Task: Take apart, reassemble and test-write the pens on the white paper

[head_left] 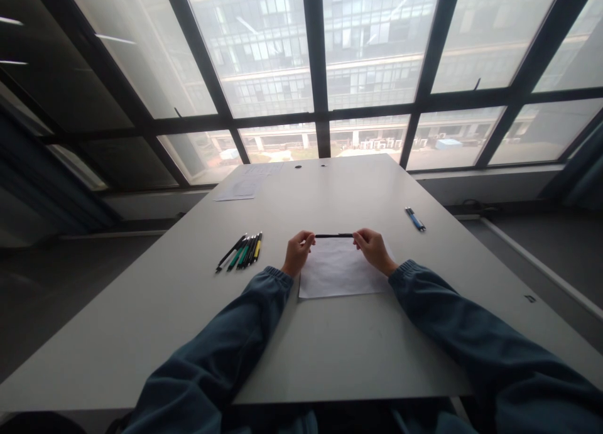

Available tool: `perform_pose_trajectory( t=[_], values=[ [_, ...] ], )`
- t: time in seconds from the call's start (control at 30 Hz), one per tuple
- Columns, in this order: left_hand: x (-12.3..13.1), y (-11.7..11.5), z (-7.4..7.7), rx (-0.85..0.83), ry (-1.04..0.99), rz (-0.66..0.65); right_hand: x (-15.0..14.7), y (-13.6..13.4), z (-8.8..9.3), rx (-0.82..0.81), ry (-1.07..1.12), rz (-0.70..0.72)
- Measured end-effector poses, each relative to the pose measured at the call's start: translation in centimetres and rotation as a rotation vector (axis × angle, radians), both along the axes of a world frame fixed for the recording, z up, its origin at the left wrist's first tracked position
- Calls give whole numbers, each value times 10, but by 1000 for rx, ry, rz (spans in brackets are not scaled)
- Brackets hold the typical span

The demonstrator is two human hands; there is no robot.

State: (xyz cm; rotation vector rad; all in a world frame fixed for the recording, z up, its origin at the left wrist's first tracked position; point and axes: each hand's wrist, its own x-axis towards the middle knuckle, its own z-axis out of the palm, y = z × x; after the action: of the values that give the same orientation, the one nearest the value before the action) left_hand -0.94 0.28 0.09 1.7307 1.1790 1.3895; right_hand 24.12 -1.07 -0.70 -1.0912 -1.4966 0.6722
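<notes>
A slim black pen (333, 235) is held level by its two ends above the far part of a white sheet of paper (343, 274). My left hand (298, 252) pinches the left end, and my right hand (374, 249) pinches the right end. The tips of the pen are hidden in the fingers. To the left of my left hand lies a group of several pens (241, 252), black, green and yellow, side by side. Off to the right, a blue pen and a darker one (415, 219) lie together.
All of this is on a long white table (155, 333) that reaches the windows. Printed sheets (238, 188) lie at its far left. A small dark object (530, 299) sits near the right edge. Two dark spots show at the far end.
</notes>
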Motion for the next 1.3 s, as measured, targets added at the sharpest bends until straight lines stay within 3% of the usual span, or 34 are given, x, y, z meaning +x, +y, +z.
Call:
perform_pose_trajectory(
  t=[0.37,0.83,1.3],
  values=[
    [-1,3,-6,3,57,55,-5,3,-3,-82,230,86],
    [1,1,-2,93,142,62,-3,7,-9,-53,175,64],
    [1,2,-5,-1,132,-26,-3,1,-1,-107,251,111]
  ],
)
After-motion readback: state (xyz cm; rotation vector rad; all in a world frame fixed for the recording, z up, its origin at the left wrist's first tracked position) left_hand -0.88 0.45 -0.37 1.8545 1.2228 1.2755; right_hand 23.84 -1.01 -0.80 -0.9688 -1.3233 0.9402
